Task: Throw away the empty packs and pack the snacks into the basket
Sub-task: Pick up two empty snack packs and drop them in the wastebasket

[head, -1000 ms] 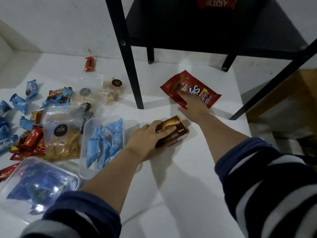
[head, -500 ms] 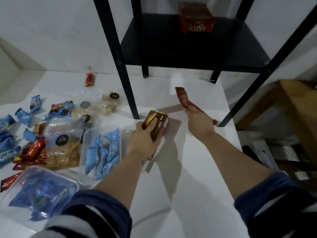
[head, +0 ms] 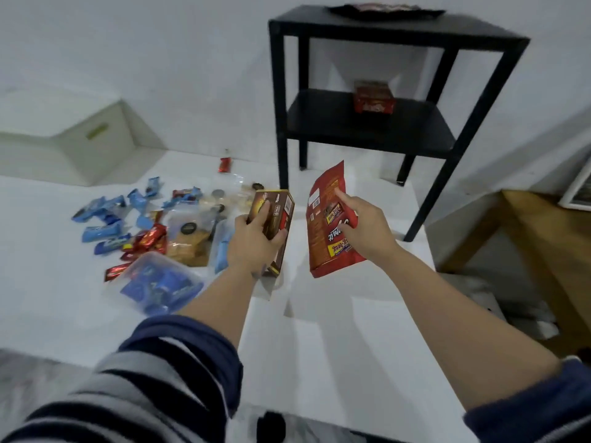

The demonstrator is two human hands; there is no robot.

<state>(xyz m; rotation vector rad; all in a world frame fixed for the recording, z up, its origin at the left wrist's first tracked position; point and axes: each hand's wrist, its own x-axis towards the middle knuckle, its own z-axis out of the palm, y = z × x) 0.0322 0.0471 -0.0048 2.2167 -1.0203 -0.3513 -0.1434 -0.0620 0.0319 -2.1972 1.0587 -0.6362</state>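
My left hand (head: 256, 241) grips a brown snack box (head: 275, 215) and holds it upright above the white floor. My right hand (head: 367, 228) grips a flat red snack bag (head: 326, 219), lifted and standing on its long side. Both are in the air in front of the black shelf unit (head: 377, 123). On the left lie many blue and red wrapped snacks (head: 112, 225), a clear bag of crackers (head: 188, 241) and a clear plastic tub (head: 160, 282) holding blue packs. No basket shows clearly.
A red box (head: 374, 99) sits on the black shelf's lower board, and a dark tray (head: 383, 9) lies on top. A pale storage box (head: 64, 135) stands far left against the wall. A wooden piece (head: 550, 251) is on the right.
Both hands have lifted their items off the floor and raised them. The view has pulled back and up, so the whole shelf unit now shows.
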